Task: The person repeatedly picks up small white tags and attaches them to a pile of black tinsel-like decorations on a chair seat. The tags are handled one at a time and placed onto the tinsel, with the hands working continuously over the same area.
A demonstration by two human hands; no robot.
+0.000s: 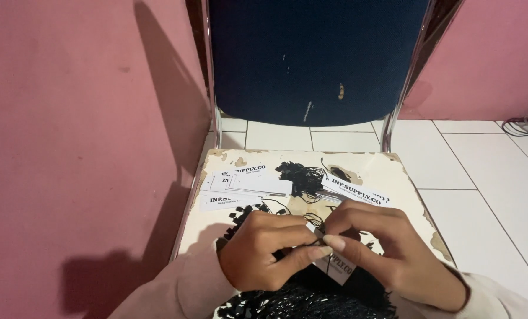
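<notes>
My left hand (263, 248) and my right hand (377, 242) meet over the front of a worn white chair seat (394, 171). Together they pinch a thin black string (318, 223) at the top of a small white paper tag (339, 267) with black print. The tag hangs tilted below my fingertips. A heap of black string fasteners (311, 298) lies under my wrists, partly hidden by them.
A spread stack of white tags (246, 184) lies at the seat's left, another stack (354, 190) at the right, a tangle of black strings (302, 176) between them. A dark blue chair back (314, 59) stands behind. Pink walls, white floor tiles (488, 171), cables (527, 125) far right.
</notes>
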